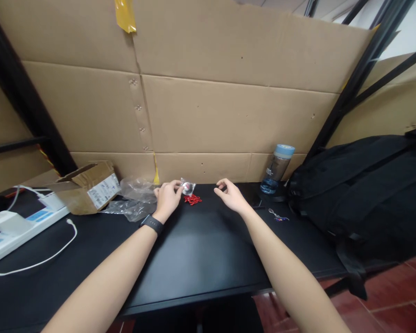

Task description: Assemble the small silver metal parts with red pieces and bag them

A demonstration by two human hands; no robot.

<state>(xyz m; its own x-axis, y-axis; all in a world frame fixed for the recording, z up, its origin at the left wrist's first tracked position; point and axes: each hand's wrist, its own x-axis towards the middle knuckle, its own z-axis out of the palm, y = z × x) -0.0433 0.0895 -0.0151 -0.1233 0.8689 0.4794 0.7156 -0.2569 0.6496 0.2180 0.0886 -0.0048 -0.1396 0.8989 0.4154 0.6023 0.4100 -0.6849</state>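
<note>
My left hand [169, 196], with a dark watch on its wrist, pinches a small clear plastic packet [188, 187] above the black table. Something round, pale and red shows inside the packet, too small to name. Just below it, a bundle of red cord [193, 200] lies on the table. Off to the right, my right hand [229, 195] hovers with its fingers curled and a gap between thumb and fingers. Nothing shows in it.
Left of my hands are crumpled clear plastic bags [133, 199], an opened cardboard box [93, 187] and a white power strip [31, 231] with cables. A water bottle [277, 169], a keychain [279, 216] and a black backpack [364, 189] are on the right. Cardboard [208, 120] walls the back.
</note>
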